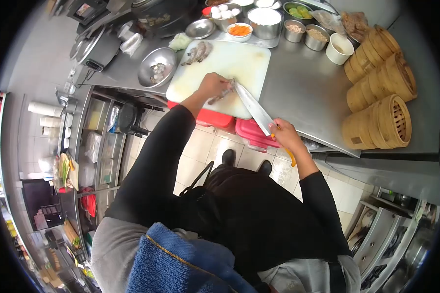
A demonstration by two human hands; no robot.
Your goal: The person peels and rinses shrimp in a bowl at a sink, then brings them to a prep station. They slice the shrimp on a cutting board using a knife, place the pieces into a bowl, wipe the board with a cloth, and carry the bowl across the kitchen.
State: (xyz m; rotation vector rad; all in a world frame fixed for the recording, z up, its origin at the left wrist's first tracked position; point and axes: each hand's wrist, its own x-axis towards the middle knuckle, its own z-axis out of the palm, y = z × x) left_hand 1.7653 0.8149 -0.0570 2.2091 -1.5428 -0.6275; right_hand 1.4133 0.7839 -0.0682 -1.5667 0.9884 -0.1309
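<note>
My right hand [284,133] is wrapped round the yellow handle of a long kitchen knife [253,107]. Its blade slants up and left over the white cutting board [252,63], tip close to my left hand [213,87]. Under the closed fingers of that hand is a greyish shrimp [219,99], partly hidden, pressed to the board beside the knife tip. More raw shrimp [197,52] lie in a pile at the board's upper left. Left of the board, a metal bowl [165,54] contains a few pale shrimp pieces.
Bamboo steamers [374,127] are stacked along the right of the steel counter [298,93]. Behind the board stand a bowl of orange shreds [239,31], a white-filled metal pot [265,19], eggs [225,12] and metal cups [316,37]. Red tubs [215,118] sit beneath the counter edge.
</note>
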